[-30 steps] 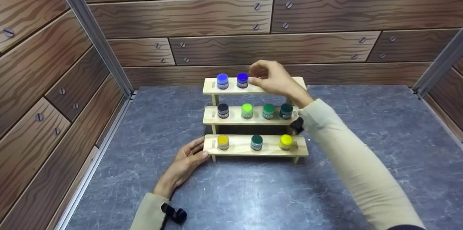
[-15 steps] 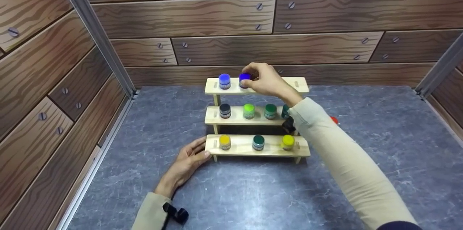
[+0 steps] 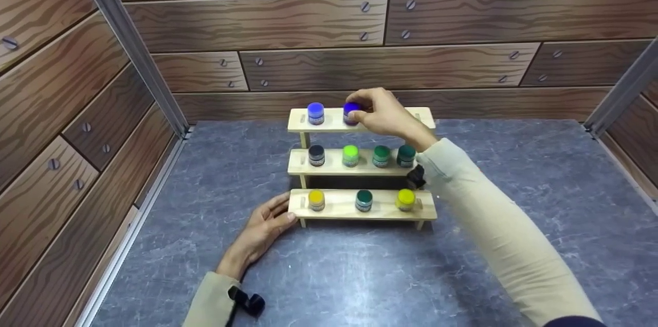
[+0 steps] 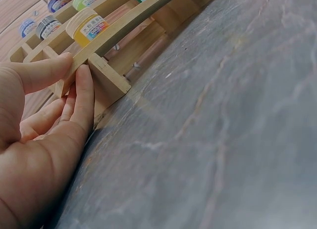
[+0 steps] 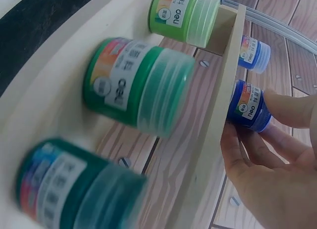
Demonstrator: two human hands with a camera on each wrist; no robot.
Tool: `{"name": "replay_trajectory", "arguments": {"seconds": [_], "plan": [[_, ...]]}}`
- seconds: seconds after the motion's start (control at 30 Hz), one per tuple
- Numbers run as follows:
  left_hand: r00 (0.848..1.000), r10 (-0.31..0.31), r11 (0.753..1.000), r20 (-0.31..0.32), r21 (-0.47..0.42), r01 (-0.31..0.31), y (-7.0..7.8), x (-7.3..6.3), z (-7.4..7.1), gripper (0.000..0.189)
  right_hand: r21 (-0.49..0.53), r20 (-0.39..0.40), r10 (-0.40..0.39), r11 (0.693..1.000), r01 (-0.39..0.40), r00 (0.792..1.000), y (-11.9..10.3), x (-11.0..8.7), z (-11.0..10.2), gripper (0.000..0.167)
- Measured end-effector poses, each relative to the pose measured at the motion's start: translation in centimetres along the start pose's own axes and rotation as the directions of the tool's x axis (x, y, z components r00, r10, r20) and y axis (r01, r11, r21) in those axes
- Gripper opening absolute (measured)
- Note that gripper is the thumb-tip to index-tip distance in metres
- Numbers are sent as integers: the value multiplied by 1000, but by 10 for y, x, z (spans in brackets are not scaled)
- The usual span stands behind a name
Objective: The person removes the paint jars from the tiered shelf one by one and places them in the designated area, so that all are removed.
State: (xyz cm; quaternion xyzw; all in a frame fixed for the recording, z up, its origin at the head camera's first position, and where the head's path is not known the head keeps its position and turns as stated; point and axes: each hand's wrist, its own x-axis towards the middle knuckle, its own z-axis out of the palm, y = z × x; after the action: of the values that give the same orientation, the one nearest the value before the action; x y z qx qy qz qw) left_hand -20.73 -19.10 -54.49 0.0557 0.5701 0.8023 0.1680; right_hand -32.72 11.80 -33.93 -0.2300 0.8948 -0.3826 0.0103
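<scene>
A three-tier wooden display rack (image 3: 385, 205) stands on the floor panel. My right hand (image 3: 388, 117) pinches a dark blue paint jar (image 5: 248, 106) between thumb and fingers at the top tier. To its left sits a lighter blue paint jar (image 3: 315, 113). My left hand (image 4: 47, 125) grips the left end of the bottom tier, thumb on the board and fingers against the leg. The middle tier bears a black jar (image 3: 316, 155), a light green jar (image 3: 350, 156), a green jar (image 3: 381, 156) and a dark green jar (image 3: 405, 156).
On the bottom tier stand an orange-yellow jar (image 3: 316, 200), a dark green jar (image 3: 364, 200) and a yellow jar (image 3: 405, 200). Wood-patterned walls (image 3: 308, 23) rise behind and to the left of the grey marbled surface (image 3: 334, 275).
My right hand has closed its fingers on the dark blue paint jar and shifted it slightly right, away from the lighter blue one. The left hand has stayed at the rack's end.
</scene>
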Motion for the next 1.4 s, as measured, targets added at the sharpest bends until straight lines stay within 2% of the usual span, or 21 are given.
{"name": "replay_trajectory", "arguments": {"seconds": [0.2,0.53,0.8,1.4], "plan": [[1000,5,1000,7,10,-5,-1,-1,0,76,25,-4,17,1000,-17,1000,3,-16,-12,37],[1000,9,1000,-3,13,-9,-1,-1,0,75,16,-22,-29,999,29,999,12,-42,-43,37],[1000,-2,1000,5,27,2,0,-1,-2,77,-27,-47,6,1000,-7,999,29,-57,-66,39],[1000,12,1000,4,28,-12,0,-1,1,77,-97,-91,50,994,-58,995,69,-94,-98,35]]}}
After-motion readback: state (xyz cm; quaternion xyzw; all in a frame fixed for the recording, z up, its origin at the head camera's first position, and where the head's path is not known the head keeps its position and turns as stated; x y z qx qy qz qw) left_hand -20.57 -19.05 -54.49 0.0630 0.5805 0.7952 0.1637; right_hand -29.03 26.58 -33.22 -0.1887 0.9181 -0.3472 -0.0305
